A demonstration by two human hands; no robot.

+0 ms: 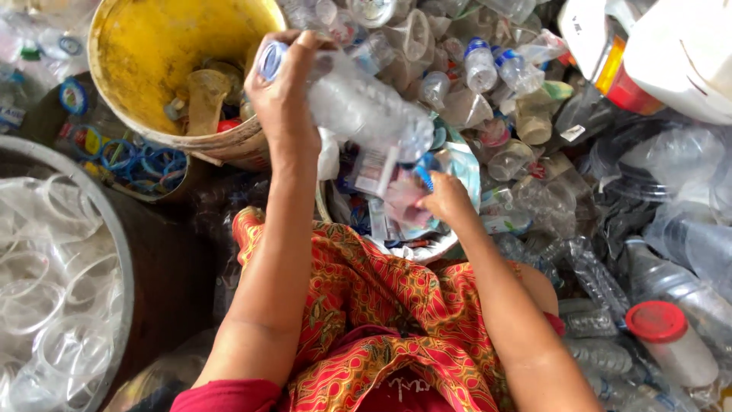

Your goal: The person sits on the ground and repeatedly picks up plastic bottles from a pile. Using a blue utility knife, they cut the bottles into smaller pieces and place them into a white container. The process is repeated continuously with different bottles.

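- Heap of clear plastic waste (534,114): bottles and cups, fills the top and right of the view, starts just past the knees.
- Yellow bucket (145,46): upper left, holds a few cups and caps. Its rim sits just beside the left hand, on that hand's left.
- Grey tub (114,229): far left, full of clear plastic rings. Well apart from both hands.
- Clear bottle (366,107): the thing in hand. Held up over the lap, above the heap. Long axis runs diagonally: blue cap (272,61) end up-left, base end down-right.
- Label strip (377,172): hangs off the bottle's lower end, stretching down toward the right hand.
- Left hand (284,88): closed around the bottle's neck end, fingers wrapped over just beside the cap. It carries the bottle's weight.
- Right hand (446,200): below and right of the bottle's base, fingers pinched on what looks like the loose end of the label. Exact contact is blurred.
- Key relation: bottle lies between the hands, cap end at the left, base end nearer the right.
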